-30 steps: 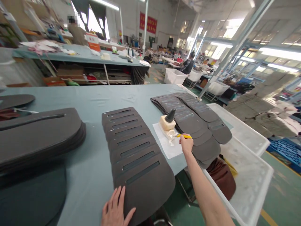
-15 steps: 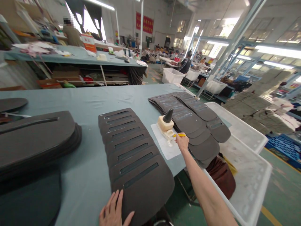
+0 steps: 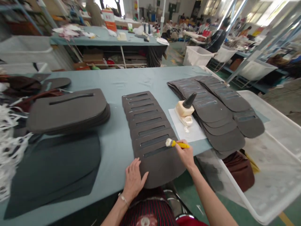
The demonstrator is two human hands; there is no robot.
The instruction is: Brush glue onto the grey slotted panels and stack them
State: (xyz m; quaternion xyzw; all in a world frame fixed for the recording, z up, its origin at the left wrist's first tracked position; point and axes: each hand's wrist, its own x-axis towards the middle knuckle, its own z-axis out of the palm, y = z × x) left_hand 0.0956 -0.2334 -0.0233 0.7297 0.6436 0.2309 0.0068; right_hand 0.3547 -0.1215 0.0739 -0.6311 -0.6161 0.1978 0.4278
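Observation:
My right hand (image 3: 185,153) is closed round the yellow handle of a brush (image 3: 173,143), whose bristles carry a cream-white paste. The brush head hovers over or touches the right end of the nearest slot; I cannot tell which. Below it lies a row of overlapping dark grey slotted panels (image 3: 160,168), fanned out along the table. My left hand (image 3: 134,175) rests with fingers spread on the left edge of the front panel. To the right, a cream glue container with a black cone top (image 3: 184,109) stands on a white sheet (image 3: 198,133), with paste around its spout.
More fanned grey panels (image 3: 211,110) lie at the right of the blue-green table (image 3: 113,160). Stacked panels (image 3: 68,108) and dark sheets (image 3: 58,166) are at the left, beside white strips (image 3: 9,125). A white bin (image 3: 265,201) borders the table's right side. People sit farther back.
My right hand has carried the brush from beside the glue container to the left, over the front panel. My left hand stays on that panel's edge. The view has turned left and downward.

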